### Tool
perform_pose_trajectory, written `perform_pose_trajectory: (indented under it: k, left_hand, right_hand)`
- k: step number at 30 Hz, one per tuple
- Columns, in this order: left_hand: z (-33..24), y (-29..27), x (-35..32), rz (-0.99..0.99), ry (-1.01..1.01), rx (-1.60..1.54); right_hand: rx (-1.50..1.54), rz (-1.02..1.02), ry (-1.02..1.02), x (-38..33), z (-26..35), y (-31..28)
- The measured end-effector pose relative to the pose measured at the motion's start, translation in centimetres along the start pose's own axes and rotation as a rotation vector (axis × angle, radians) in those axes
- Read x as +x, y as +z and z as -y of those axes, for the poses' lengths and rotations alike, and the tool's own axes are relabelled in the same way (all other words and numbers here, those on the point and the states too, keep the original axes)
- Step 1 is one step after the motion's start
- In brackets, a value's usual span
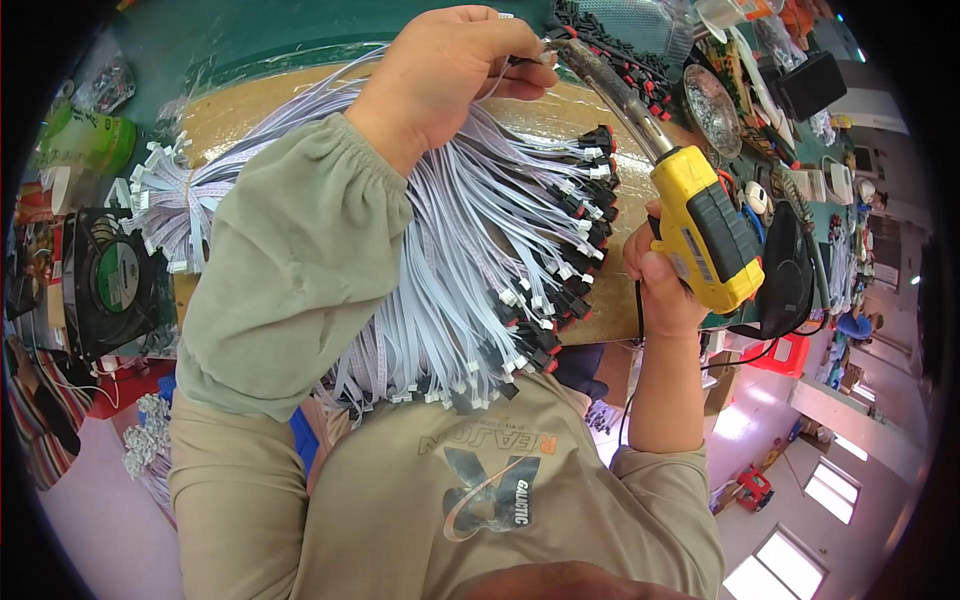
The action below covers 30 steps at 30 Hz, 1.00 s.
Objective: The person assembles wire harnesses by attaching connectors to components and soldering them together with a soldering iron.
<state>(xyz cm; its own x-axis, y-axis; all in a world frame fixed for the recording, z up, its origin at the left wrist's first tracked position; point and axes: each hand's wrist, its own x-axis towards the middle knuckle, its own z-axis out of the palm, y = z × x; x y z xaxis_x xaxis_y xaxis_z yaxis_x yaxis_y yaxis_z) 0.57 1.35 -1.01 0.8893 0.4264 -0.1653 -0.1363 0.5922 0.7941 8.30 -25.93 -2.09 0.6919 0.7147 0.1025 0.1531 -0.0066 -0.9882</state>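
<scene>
While the right hand (668, 285) is wrapped round the yellow-black gun (708, 225), the left hand (450, 68) pinches a small part (546, 58) at the gun's tip, far centre (too small and shadowed to say what).

Gun: likely a bit weighty, rigid, front-heavy. Best hold is the body, where the black panels look grippy; keep off the metal barrel, assume hot. Small part: probably light and easy to drop, so edges only, clear of the tip.

Cables (440, 260): fanned across the brown board (235, 110), mid-surface. Should be light, floppy, maybe slick, prone to tangle. I'd grab by the white plugs (172, 195) on the left or the black-red ends (572, 300) on the right, not mid-wire.

In the way: left sleeve (300, 270) lies over the cables, a black cord (640, 312) hangs beside the right forearm, and a heap of black parts (615, 50) crowds the barrel.

Around: round dish (712, 110) far right, fan (110, 280) and green tub (95, 140) left.
</scene>
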Motion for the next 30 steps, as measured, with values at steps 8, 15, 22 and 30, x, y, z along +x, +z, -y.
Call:
perform_pose_trajectory:
  k: [8,15,22,30]
  left_hand:
    - [-0.2,0.2,-0.1,-0.025,-0.026,0.016]
    - [-0.2,0.2,-0.1,-0.016,-0.005,0.006]
    - [0.0,0.1,0.1,-0.004,0.006,-0.013]
    - [0.3,-0.2,0.2,0.045,0.1,0.218]
  right_hand:
    - [-0.028,-0.002,-0.019,0.0,-0.2,0.2]
    - [-0.036,-0.019,-0.053,0.3,-0.2,0.5]
    - [-0.038,0.008,-0.06,0.2,-0.6,0.1]
    - [0.209,0.069,-0.176,0.5,1.6,0.8]
